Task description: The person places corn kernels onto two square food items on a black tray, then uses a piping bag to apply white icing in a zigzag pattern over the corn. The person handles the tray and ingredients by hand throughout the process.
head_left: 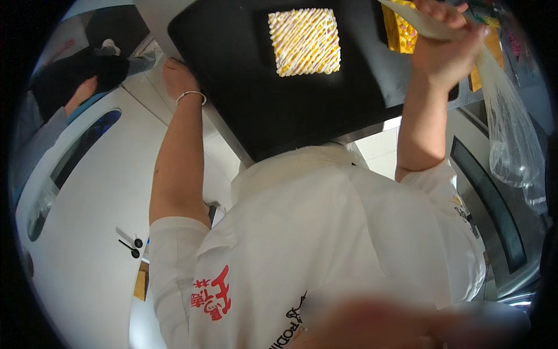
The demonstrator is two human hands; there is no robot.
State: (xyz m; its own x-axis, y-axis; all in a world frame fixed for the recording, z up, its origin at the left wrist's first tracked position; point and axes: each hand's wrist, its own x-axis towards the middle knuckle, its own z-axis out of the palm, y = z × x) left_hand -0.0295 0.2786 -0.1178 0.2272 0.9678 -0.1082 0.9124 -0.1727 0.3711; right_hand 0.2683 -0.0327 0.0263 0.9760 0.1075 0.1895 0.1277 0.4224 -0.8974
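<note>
My right hand [443, 61] is closed around a clear piping bag [433, 26] with pale filling. The bag's narrow end points left, over a square slab [401, 32] with yellow and pinkish bits on top. From behind the hand the bag's loose, crumpled tail hangs down on the right. My left hand [179, 80], with a bracelet at the wrist, is at the left edge of a black tray [232, 87]; its fingers are mostly hidden. Farther in on the tray lies another square slab [305, 42], covered in slanting white lines over yellow topping.
At the left are a white cabinet door [93, 221] with a dark curved window and another person [75, 81] in dark clothing. A steel appliance [488, 203] with a dark panel stands at the right. Pale floor tiles [378, 145] show below the tray.
</note>
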